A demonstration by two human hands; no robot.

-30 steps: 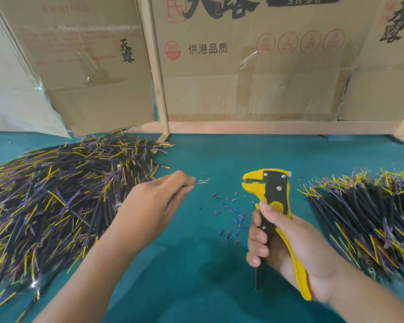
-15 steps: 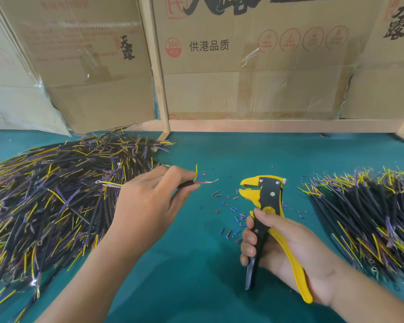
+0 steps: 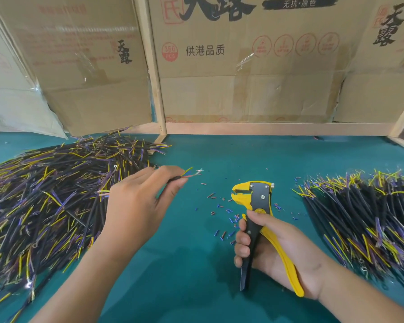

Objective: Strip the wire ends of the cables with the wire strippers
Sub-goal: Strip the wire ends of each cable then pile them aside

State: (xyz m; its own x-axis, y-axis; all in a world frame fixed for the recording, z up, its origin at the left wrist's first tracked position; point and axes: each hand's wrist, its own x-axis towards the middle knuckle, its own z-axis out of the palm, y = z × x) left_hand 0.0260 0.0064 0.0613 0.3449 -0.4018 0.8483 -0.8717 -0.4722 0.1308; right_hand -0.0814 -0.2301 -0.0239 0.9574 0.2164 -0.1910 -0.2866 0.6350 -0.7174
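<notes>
My left hand point(image 3: 135, 206) pinches one cable point(image 3: 184, 175) beside the wire strippers point(image 3: 254, 201) gripped in my right hand point(image 3: 273, 250) — insulation scraps point(image 3: 224, 220) lie beside them, both cable heaps point(image 3: 44, 194) still large.

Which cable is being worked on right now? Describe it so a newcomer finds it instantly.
Start at the big cable pile on the left of the green table. At that pile's right edge is the left hand, and the cable is pinched in its fingertips. It alone is lifted clear of both piles, its thin coloured wire ends fanned toward the yellow wire strippers.
</notes>
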